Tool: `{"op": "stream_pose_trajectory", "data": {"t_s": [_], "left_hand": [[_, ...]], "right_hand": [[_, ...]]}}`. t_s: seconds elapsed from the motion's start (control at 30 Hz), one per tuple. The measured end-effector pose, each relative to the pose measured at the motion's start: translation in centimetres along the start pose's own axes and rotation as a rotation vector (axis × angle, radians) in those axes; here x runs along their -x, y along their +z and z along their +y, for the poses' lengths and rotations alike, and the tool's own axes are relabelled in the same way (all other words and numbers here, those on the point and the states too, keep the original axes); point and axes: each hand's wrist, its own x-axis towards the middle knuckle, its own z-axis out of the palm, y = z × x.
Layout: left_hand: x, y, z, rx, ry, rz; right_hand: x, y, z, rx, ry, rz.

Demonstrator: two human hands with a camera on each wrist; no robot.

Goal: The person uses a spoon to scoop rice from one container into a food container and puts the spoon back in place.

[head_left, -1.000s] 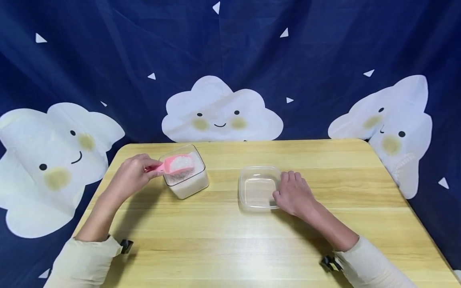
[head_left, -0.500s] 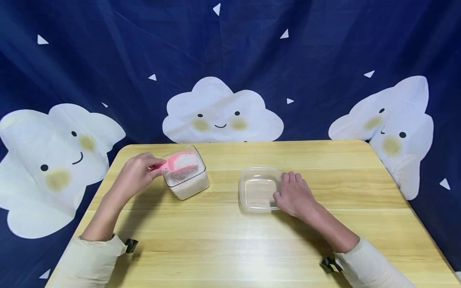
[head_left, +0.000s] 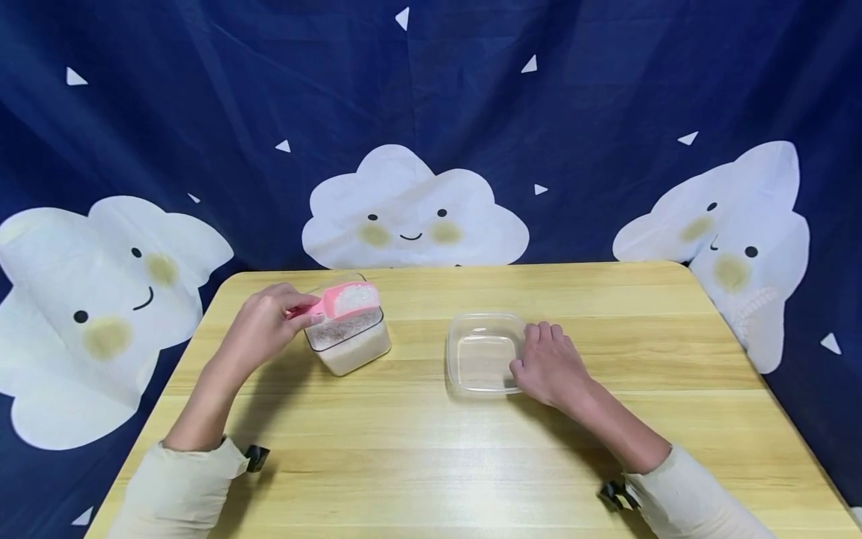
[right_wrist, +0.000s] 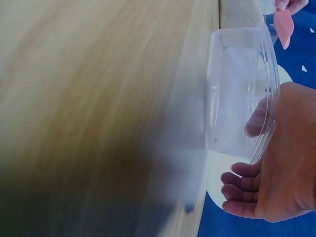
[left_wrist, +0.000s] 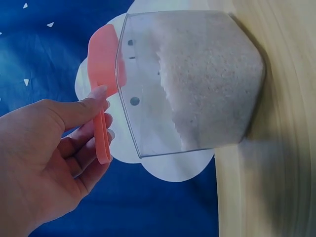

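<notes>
My left hand [head_left: 259, 326] pinches the handle of a pink scoop [left_wrist: 102, 59], thumb on one side and fingers on the other. White grains, resembling rice, fill the scoop's bowl, held level over the rim of a clear square canister [head_left: 357, 352]. More of the same grains lie in that canister, below its rim. On the right, a low transparent plastic container [head_left: 465, 385] stands on the table with no grains visible in it. My right hand [head_left: 552, 367] grips its right side, the thumb [right_wrist: 257, 118] showing through the clear plastic and the other fingers curled.
Everything stands on a light wooden table [head_left: 417, 449]. Behind it hangs a dark blue curtain [head_left: 471, 90] printed with smiling clouds and white triangles. A stretch of bare wood separates the two containers.
My left hand has carried the loaded scoop slightly right over the canister, toward its right rim. The right hand and the plastic container have stayed in place.
</notes>
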Motion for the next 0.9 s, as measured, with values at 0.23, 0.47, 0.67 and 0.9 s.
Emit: {"op": "stream_pose_trajectory", "data": {"t_s": [0.23, 0.47, 0.67, 0.9], "left_hand": [[-0.2, 0.2, 0.9, 0.020, 0.009, -0.005], [-0.5, 0.6, 1.8, 0.040, 0.027, -0.012], [-0.9, 0.9, 2.3, 0.045, 0.021, -0.034], [-1.1, 1.3, 2.8, 0.054, 0.029, -0.037]], "right_hand": [[0.0, -0.1, -0.1, 0.003, -0.005, 0.000], [-0.1, 0.0, -0.1, 0.004, -0.003, -0.003], [0.0, 0.0, 0.0, 0.009, -0.002, -0.003], [0.0, -0.1, -0.1, 0.016, -0.008, 0.005]]}}
